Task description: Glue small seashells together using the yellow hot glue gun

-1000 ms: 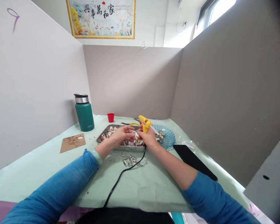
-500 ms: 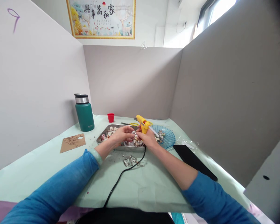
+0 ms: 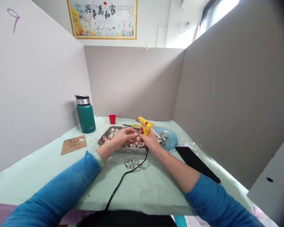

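Note:
My right hand (image 3: 150, 140) is wrapped round a yellow hot glue gun (image 3: 146, 126), with a pale glue stick (image 3: 155, 133) jutting from its back. My left hand (image 3: 125, 137) is closed in a pinch close to the right fingertips; whatever small thing it grips cannot be made out. Both hands are above a metal tray (image 3: 132, 151) holding small white and reddish-brown shells (image 3: 111, 133). On the near side of the tray lie several silvery metal clips (image 3: 132, 163). The gun's black cord (image 3: 123, 177) runs past them toward me.
A blue scalloped plate (image 3: 172, 138) with small metal pieces stands right of the tray, beside a black flat panel (image 3: 196, 164) and clear plastic bags (image 3: 190, 145). Yellow-handled scissors (image 3: 135, 125) and a red cup (image 3: 112, 119) are behind. Leftward are a green bottle (image 3: 85, 118) and brown card (image 3: 72, 146).
The fingers of my left hand have shifted slightly beside the right fingertips. The glue gun and the things on the table have stayed in place.

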`<state>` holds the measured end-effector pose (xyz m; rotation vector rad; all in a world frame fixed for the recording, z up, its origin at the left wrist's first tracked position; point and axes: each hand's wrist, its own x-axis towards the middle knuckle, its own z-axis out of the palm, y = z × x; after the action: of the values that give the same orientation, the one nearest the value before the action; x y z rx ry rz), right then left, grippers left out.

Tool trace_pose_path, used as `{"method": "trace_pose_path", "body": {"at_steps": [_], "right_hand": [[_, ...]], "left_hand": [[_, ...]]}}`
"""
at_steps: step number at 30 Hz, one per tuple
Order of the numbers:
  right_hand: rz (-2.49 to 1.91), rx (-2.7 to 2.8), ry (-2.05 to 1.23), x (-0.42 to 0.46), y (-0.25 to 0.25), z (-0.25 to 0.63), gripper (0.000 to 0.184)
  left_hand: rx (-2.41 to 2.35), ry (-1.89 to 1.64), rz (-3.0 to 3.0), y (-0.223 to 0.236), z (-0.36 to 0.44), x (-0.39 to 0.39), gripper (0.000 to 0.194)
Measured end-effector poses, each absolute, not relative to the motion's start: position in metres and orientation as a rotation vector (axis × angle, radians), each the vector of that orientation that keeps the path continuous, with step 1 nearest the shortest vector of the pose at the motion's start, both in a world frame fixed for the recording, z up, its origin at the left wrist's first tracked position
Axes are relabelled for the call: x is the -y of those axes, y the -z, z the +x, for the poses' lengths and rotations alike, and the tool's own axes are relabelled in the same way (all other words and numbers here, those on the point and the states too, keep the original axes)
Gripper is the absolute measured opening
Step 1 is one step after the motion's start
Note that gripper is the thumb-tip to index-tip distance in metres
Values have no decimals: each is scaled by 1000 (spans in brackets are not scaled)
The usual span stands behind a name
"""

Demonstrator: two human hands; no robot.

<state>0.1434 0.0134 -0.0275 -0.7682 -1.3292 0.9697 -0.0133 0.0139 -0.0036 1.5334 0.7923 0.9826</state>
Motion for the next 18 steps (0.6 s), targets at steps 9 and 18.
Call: {"method": "trace_pose_path", "body": {"at_steps": [9,18], "right_hand": [[-787,1268,-973,-12,26,144,28],[-800,1292,-995,-9,23,143,28]], "left_hand": [[-822,-1044,1470,1,-13,-13,30],[-868,-1105,1534,4,-12,-14,25]]}}
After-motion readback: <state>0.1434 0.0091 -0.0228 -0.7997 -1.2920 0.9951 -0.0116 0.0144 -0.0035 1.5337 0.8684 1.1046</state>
